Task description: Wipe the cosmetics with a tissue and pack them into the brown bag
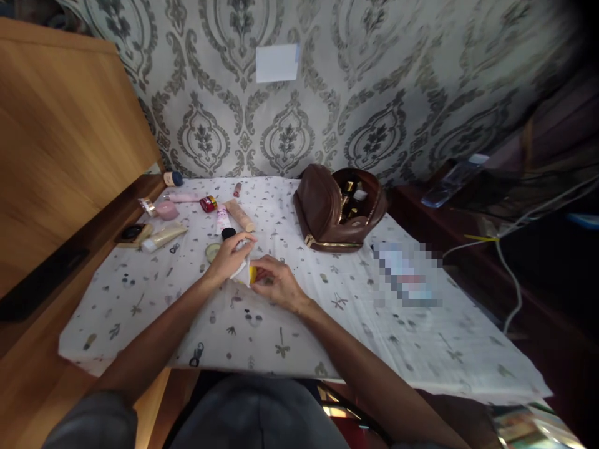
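Note:
In the head view my left hand [230, 257] is closed around a white, crumpled cloth or tissue [242, 273] over the table. My right hand [281, 285] pinches a small yellow item [253, 274] against this white piece; its kind is mostly hidden by my fingers. Close behind my left hand are a black round cap [228, 233] and a pale green round item [212, 252], partly covered. Just beyond lie a white and pink tube [223, 217] and a beige tube [240, 216].
An unzipped brown leather bag [322, 209] stands at the back, small items inside. Left are a red jar [208, 204], a pink bottle [166, 211], a cream tube [165, 237] and a compact [133, 234]. A blurred-out item [407, 274] lies right. A wooden panel [70, 118] borders the left.

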Available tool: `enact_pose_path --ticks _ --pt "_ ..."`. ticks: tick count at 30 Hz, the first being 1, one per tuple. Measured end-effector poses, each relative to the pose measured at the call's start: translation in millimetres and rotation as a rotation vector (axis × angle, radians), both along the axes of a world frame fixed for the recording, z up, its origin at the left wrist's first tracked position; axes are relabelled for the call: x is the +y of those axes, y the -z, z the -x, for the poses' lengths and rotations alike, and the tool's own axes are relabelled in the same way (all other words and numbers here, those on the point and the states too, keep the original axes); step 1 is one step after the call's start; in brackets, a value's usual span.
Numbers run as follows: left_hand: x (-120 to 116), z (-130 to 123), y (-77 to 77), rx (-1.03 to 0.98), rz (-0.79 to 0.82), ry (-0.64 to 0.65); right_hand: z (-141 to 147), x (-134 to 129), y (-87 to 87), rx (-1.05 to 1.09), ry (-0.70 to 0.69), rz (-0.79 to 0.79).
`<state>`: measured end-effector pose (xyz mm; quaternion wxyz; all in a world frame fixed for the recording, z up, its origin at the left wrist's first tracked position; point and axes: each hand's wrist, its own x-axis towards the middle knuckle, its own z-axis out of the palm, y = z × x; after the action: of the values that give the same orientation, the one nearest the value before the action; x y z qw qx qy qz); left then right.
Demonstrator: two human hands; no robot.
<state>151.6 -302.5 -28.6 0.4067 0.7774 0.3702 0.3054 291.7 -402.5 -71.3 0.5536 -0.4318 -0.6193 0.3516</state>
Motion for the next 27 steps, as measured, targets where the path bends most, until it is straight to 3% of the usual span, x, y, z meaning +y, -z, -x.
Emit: enact_pose_path --ticks 3,6,10,14,20,24,27 --pt "1.1 3.2 0.9 -0.067 0.134 0.043 -2.5 -3.1 -6.8 0.129 -0.103 0.104" --pt "0.3 2.4 0.2 -0.161 0.379 0.069 -2.4 -4.9 -12.9 0.294 -0.214 0.236" --pt "-6.4 -4.2 -2.1 -0.354 0.639 0.072 -1.0 -1.0 -13.4 0.489 -0.173 0.285" --pt "-15.9 -6.9 1.3 -0.46 0.505 0.111 -2.4 3.4 -11.2 0.575 -0.062 0.237" --pt "-22.5 1.0 8.0 -0.292 0.205 0.148 -6.0 2.8 -9.8 0.503 0.066 0.172" --pt "-24.3 3.2 7.2 -0.214 0.136 0.093 -7.8 2.6 -5.6 0.32 0.079 0.106" --pt "-21.3 2.8 9.2 -0.156 0.196 0.047 -9.0 1.4 -2.2 0.088 0.125 -0.063"
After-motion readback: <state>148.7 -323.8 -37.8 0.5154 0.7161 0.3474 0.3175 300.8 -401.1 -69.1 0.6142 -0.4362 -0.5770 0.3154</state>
